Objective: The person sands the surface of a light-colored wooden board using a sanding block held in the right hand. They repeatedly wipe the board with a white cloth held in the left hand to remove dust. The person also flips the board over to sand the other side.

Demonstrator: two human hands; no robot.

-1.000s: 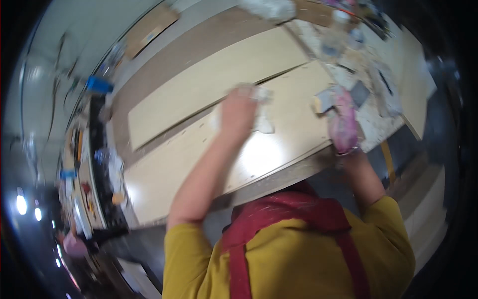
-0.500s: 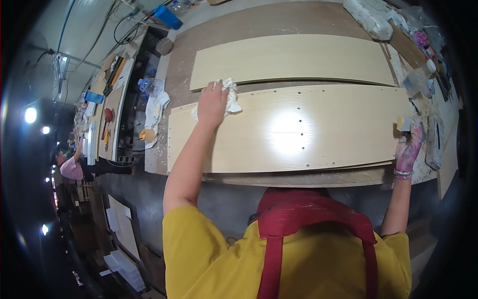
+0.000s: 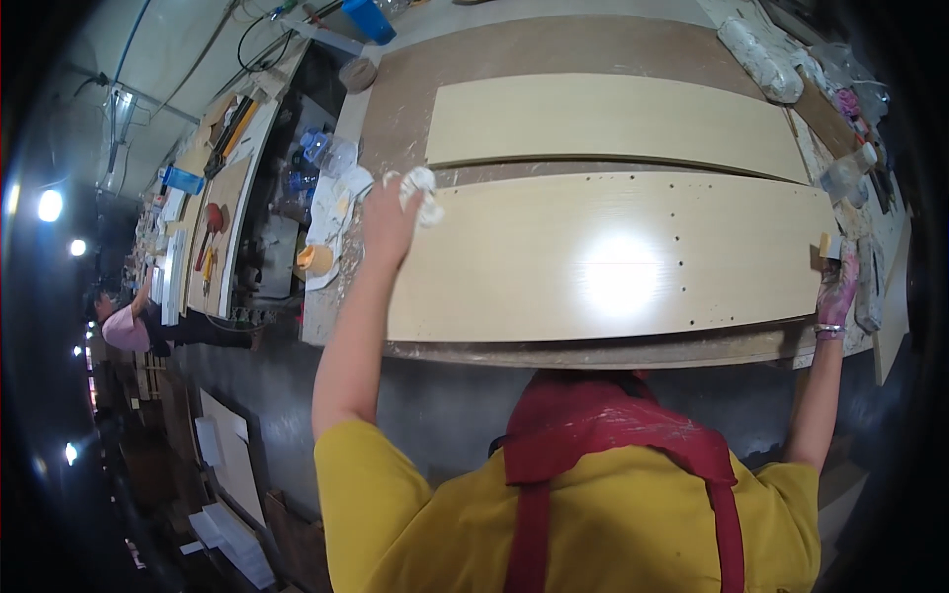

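Observation:
My left hand [image 3: 388, 222] is closed round a crumpled white cloth [image 3: 423, 203] at the far left corner of a pale wood-grain board [image 3: 514, 267]. Small dark dots, like holes, mark this board in a row across it and along its long edges. Beside the board's right end, my right hand [image 3: 838, 282], stained pink and purple, grips a small block [image 3: 830, 245] with pale yellow and whitish faces. I cannot make out exactly what kind of block it is. A second pale board [image 3: 613, 119] lies just beyond the first, with a narrow gap between.
The boards rest on a brown worktable [image 3: 395, 119]. Clear plastic bottles [image 3: 326, 148], a stained white rag [image 3: 331, 217] and an orange cup-like piece [image 3: 314, 260] sit left. A wrapped white bundle [image 3: 759, 59] and another bottle [image 3: 848, 170] stand right. A co-worker [image 3: 127, 326] is far left.
My left hand has moved left with the cloth, to the near board's corner. The board's row of dots shows farther right. The view has shifted slightly; my right hand still grips the block.

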